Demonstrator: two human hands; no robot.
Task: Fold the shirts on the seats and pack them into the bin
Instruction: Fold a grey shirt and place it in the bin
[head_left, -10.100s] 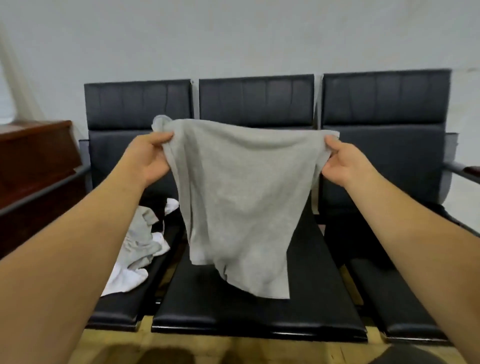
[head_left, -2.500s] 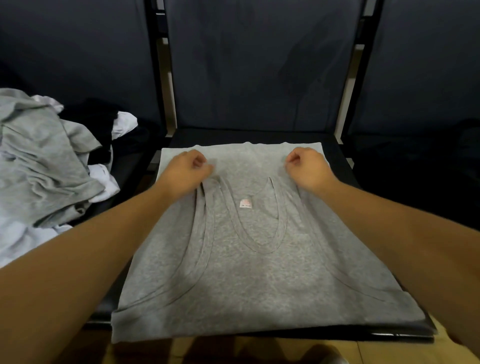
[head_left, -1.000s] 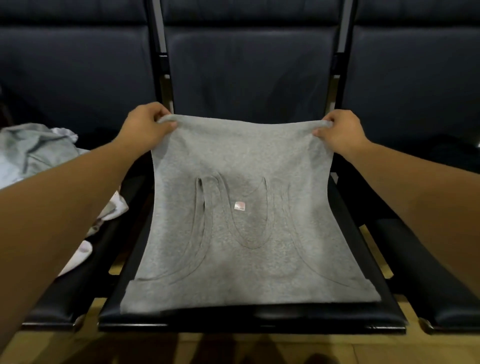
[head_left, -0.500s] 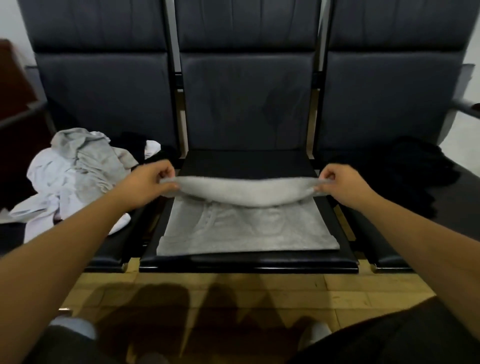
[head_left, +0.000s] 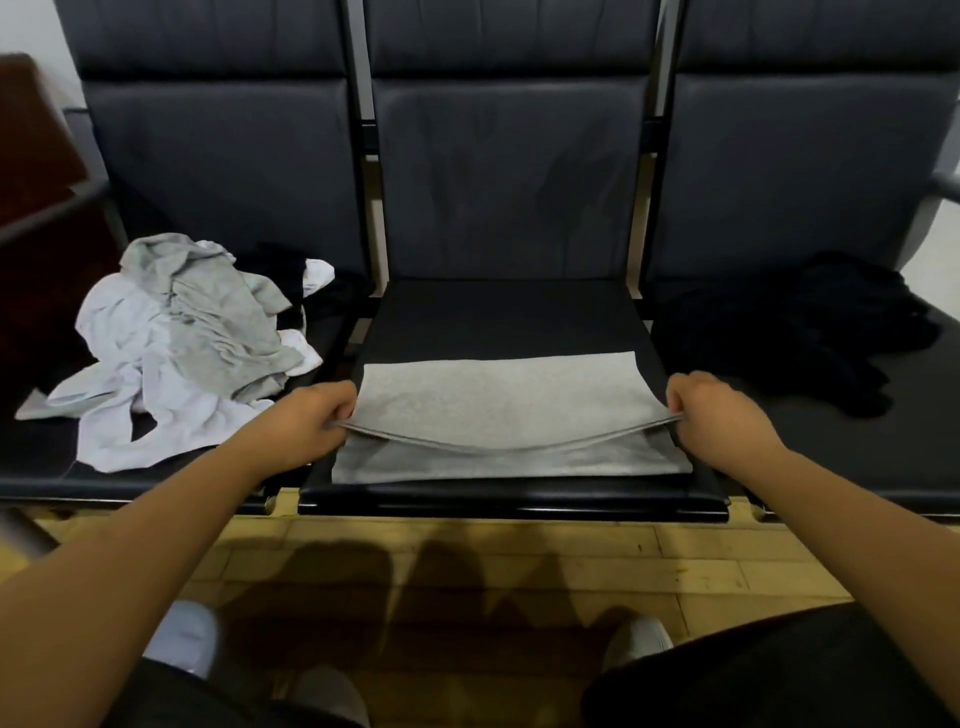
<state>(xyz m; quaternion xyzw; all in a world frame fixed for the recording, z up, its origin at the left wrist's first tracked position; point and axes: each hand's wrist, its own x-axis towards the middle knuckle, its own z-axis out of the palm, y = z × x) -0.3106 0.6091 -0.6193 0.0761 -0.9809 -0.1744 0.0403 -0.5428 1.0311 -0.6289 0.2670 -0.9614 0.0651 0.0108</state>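
**Head view.** The grey shirt lies on the front half of the middle seat, doubled over on itself. Its lower layer is flat on the cushion and reaches almost to the front edge. I hold the near edge of the upper layer raised just above the lower one.

The left grip is clamped on the left end of that raised edge, fingers curled and the cloth pinched against the thumb. The right grip is clamped on the right end in the same way. The shirt therefore spans between the two grips. The held edge sags in a shallow curve at its middle, where it nearly meets the lower layer. The fold line runs along the far side, away from both grips, at about mid-cushion.

On the left seat, a loose pile of grey and white shirts sits near the left grip. On the right seat, a heap of black clothing lies apart from the right grip. Below the seats are a wooden floor and two light shoes, one at either side.
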